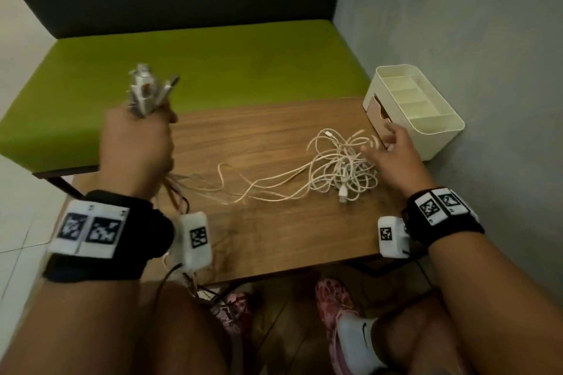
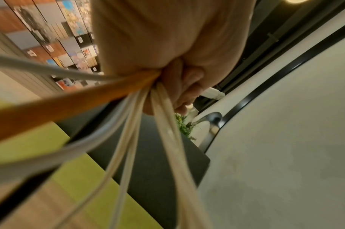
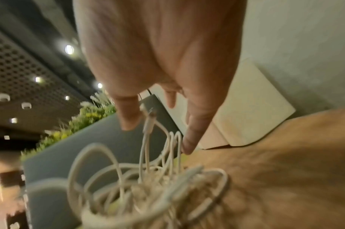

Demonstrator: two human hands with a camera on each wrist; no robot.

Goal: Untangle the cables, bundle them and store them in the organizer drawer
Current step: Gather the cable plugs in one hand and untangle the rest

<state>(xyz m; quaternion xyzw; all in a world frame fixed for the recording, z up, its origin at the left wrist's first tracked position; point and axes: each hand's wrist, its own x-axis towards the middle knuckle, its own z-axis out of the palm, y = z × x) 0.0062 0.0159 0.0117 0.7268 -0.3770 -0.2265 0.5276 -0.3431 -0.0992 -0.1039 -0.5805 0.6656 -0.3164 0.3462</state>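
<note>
My left hand [image 1: 137, 143] is raised over the table's left side and grips a bunch of cable ends, their plugs [image 1: 149, 88] sticking up above the fist. In the left wrist view the fingers [image 2: 185, 83] curl round white strands and one orange strand [image 2: 73, 100]. From the fist the white cables trail right to a tangled heap [image 1: 341, 167] on the wooden table [image 1: 274, 237]. My right hand [image 1: 393, 152] hovers just right of the heap with fingers [image 3: 128, 117] spread and straight, holding nothing. The cream organizer [image 1: 432, 119] stands at the far right, its pinkish drawer [image 1: 377, 113] facing the heap.
A green bench seat [image 1: 213, 61] with a dark backrest runs behind the table. A grey wall [image 1: 472, 24] closes the right side right behind the organizer. My knees and pink shoes [image 1: 335, 298] are under the table's near edge.
</note>
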